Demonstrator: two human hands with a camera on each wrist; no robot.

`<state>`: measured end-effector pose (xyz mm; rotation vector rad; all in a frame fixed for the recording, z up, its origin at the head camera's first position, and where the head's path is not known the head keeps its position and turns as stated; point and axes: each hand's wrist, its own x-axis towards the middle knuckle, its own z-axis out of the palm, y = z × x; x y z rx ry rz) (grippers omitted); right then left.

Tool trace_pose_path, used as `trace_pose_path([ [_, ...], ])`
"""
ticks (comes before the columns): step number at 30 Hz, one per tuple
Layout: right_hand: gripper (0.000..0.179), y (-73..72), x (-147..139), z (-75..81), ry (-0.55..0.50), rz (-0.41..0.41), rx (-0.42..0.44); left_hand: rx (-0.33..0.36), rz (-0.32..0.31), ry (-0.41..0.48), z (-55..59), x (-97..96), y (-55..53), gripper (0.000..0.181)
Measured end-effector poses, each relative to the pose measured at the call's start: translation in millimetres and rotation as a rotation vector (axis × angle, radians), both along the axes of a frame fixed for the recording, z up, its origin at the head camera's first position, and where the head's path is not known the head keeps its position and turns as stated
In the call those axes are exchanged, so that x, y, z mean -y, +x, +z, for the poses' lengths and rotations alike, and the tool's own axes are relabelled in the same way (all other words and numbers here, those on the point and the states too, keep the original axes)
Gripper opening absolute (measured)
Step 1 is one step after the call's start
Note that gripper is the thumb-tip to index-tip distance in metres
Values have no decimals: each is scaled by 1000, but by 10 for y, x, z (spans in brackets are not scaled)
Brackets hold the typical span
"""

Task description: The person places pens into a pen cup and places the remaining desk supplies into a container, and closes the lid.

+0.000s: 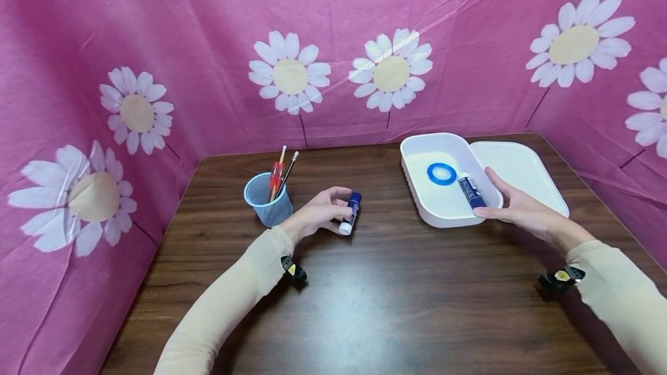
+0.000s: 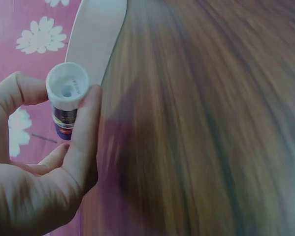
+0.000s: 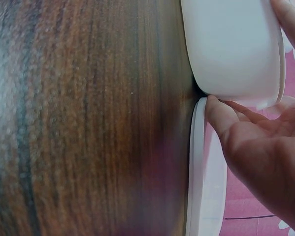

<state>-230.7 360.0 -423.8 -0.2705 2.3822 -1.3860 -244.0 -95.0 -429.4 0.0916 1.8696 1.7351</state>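
Note:
My left hand (image 1: 322,210) pinches a glue stick (image 1: 355,201) with a dark blue cap and white base, over the middle of the table. In the left wrist view that glue stick (image 2: 65,117) sits between thumb and fingers, white base facing the camera. My right hand (image 1: 523,208) grips the right wall of a white plastic box (image 1: 436,220), its thumb at the rim. Inside the box lie a second blue glue stick (image 1: 471,191), leaning along the right wall, and a blue roll of tape (image 1: 442,173). In the right wrist view, fingers touch the box (image 3: 236,54) low on its side.
A white lid (image 1: 531,175) lies flat to the right of the box, partly behind my right hand. Left of my left hand stands a blue mesh pen cup (image 1: 271,210) with pencils and red pens (image 1: 276,173). A pink flowered cloth (image 1: 339,10) hangs behind the wooden table (image 1: 365,305).

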Motion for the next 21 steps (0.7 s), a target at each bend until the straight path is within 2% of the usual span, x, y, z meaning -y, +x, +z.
trace_pose_path([
  [12,107,-4,3,1,-3,-6,4,15,-77,110,85,-450,-1,65],
  [21,106,0,20,-11,-19,-3,-11,50,-49,206,164,-680,-7,57],
])
